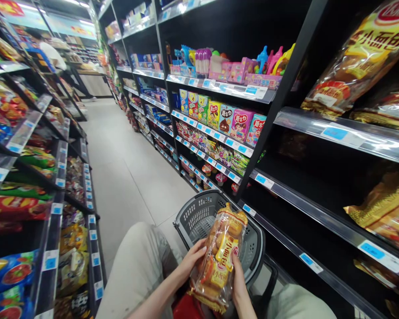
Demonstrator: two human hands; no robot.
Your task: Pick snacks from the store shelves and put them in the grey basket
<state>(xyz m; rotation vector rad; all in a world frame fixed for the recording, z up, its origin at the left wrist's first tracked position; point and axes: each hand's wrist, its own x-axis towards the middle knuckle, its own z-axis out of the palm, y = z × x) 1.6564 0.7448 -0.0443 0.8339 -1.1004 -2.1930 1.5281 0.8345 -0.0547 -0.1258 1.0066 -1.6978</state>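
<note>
A clear bag of small bread rolls (220,254) with a yellow label is held upright in front of me, over a grey plastic shopping basket (199,215). My left hand (190,260) grips the bag's left side with the fingers curled onto it. My right hand (238,283) holds the bag's lower right edge from behind. The basket stands on the floor between my knees and the black shelf unit on my right. Something red shows under the bag's bottom end.
Black shelves (339,133) on the right carry more bags of the same bread (359,62), with sweets boxes (232,122) further along. Snack bags (16,208) fill the left shelves. A pale tiled aisle (119,168) runs ahead; a person in white (51,53) stands far down it.
</note>
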